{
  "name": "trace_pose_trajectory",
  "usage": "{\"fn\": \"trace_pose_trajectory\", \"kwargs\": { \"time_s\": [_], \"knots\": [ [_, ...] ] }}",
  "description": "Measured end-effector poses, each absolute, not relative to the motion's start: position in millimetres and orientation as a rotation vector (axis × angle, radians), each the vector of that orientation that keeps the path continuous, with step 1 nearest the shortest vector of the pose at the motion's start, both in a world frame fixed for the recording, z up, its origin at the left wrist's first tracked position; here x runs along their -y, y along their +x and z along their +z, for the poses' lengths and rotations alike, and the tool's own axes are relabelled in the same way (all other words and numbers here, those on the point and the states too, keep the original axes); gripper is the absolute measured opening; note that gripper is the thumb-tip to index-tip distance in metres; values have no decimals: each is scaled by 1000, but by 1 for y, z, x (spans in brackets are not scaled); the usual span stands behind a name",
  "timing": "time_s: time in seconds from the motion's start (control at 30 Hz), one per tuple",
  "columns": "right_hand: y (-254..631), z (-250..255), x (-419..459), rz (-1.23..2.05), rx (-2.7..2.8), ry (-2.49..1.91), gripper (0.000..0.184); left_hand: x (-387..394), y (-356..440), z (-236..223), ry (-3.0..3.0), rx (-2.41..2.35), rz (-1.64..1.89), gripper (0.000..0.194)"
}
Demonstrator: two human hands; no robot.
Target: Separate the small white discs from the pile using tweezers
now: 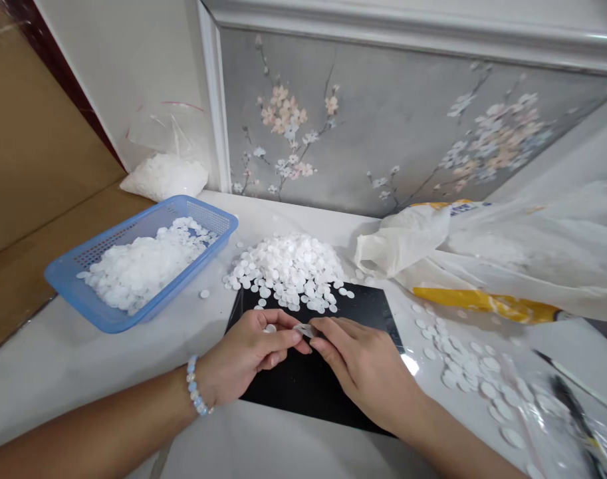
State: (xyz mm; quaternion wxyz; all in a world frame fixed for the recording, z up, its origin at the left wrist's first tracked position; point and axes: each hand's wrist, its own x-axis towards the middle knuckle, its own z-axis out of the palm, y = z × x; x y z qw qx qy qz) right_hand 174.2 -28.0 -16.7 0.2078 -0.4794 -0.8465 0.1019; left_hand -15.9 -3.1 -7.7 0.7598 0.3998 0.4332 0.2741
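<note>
Above a black board (303, 392), my left hand (256, 349) and my right hand (360, 359) meet fingertip to fingertip. Between them is a small white disc (304, 329), pinched by the thumb and fingers of both hands. Another disc (270, 328) shows within the curl of my left fingers. A beaded bracelet (196, 386) circles my left wrist. Just beyond the hands, a heap of white discs (293, 266) spreads over the board's far edge and onto the white table. The undersides of my right fingers are hidden.
At left stands a blue basket (104, 319) of white discs, with a clear bag (166, 173) of white pieces behind it. To the right lie a white and yellow plastic bag (483, 266), scattered discs (463, 362) and a black pen-like tool (572, 406). A floral panel (383, 120) rises behind.
</note>
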Motion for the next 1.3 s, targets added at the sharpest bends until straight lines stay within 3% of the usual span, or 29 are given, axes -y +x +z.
{"fn": "trace_pose_trajectory", "kwargs": {
  "time_s": [0.93, 1.3],
  "knots": [
    [179, -18, 24, 62, 2409, -1250, 31, 2, -14, -3, 970, -989, 532, 25],
    [180, -20, 26, 358, 2223, -1477, 26, 3, -16, -9, 926, -955, 586, 22]
  ]
}}
